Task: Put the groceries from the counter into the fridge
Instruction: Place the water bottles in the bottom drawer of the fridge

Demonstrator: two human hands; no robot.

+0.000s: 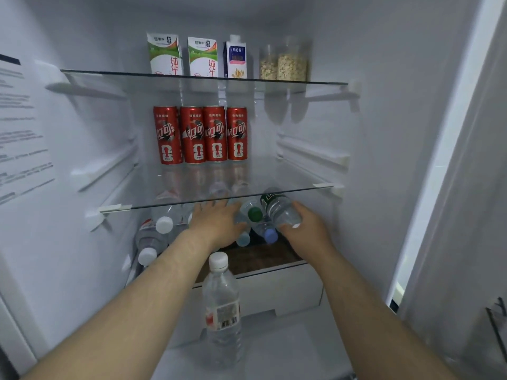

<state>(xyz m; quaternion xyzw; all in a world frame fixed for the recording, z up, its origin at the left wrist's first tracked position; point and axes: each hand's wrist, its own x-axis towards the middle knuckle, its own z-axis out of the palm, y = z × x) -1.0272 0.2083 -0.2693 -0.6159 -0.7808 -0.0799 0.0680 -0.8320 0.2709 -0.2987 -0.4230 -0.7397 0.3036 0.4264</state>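
Gripping a clear bottle (pixel 279 208) (green label), right hand (pixel 310 229).

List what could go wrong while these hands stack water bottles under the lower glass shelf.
1. The green-label bottle gripped by the right hand goes atop bottles lying on their sides; the pile may roll forward once the left hand resting on it lifts.
2. The upright bottle stands between the forearms; a withdrawing arm could topple it.
3. The glass shelf edge sits just above; the bottle might strike it.

Left hand (pixel 216 222) lies flat; right hand (pixel 308 224) grips bottle (pixel 281 209).
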